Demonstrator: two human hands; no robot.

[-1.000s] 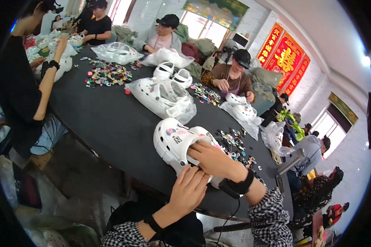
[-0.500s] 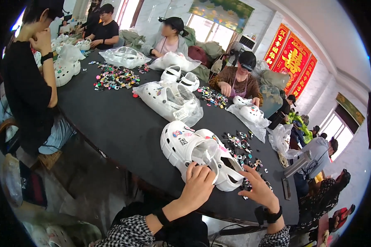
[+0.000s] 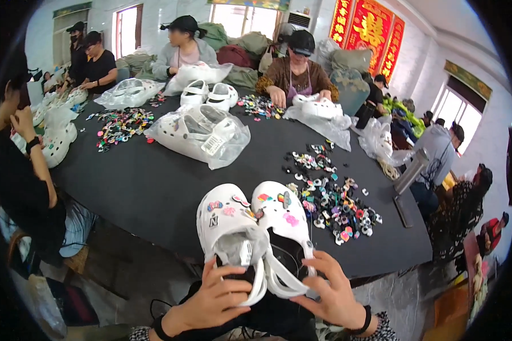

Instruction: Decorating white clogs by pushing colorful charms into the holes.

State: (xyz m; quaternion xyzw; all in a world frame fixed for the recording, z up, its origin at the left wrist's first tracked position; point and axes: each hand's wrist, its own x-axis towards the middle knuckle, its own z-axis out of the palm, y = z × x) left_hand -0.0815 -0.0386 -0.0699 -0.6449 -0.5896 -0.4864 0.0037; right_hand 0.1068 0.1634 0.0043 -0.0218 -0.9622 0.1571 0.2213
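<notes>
A pair of white foam clogs stands side by side at the table's near edge, toes pointing away. Colourful charms dot the tops of both the left clog (image 3: 217, 238) and the right clog (image 3: 274, 233). Clear plastic and a tag show inside the left one. My left hand (image 3: 210, 301) grips the heel of the left clog, fingers over its rim. At the right clog's heel, my right hand (image 3: 330, 290) has its fingers closed on the side and strap. Beyond them, to the right, lies a loose pile of charms (image 3: 341, 207).
Bagged white clogs (image 3: 202, 133) lie mid-table on the dark tabletop (image 3: 125, 182), with another charm pile (image 3: 122, 126) to their left. A metal stand (image 3: 407, 187) is at the right edge. Across the table a person (image 3: 301, 74) handles clogs; another person (image 3: 25, 153) sits at left.
The clogs have been turned toe-away and drawn closer to me. My right hand, open beside the clogs before, now grips the right one. The view has swung right.
</notes>
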